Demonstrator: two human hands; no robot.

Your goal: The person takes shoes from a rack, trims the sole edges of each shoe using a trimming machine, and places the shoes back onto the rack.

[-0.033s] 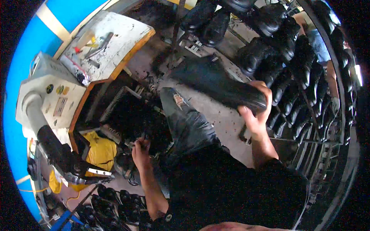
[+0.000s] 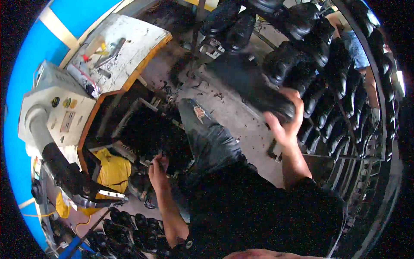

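A black boot point(image 2: 250, 84), smeared by motion, is in my right hand point(image 2: 286, 114). My fingers and thumb close round its toe end, and its shaft points away to the upper left. To its right hang several black boots on a rack point(image 2: 336, 73). My left hand point(image 2: 158, 170) is by my thigh, at the edge of a dark crate point(image 2: 138, 103). Its fingers are curled together, and whatever they hold is too dark to make out.
At the left stands a white worktable point(image 2: 133, 36) with tools on it, above a grey machine housing point(image 2: 56, 112) with a hose. A yellow bag point(image 2: 113, 170) lies below. More black footwear point(image 2: 129, 228) is at the lower left. Behind the rack, part of another person point(image 2: 355, 49) shows.
The boot in my right hand has swung, its shaft end shifting right toward the rack. My left hand has hardly moved.
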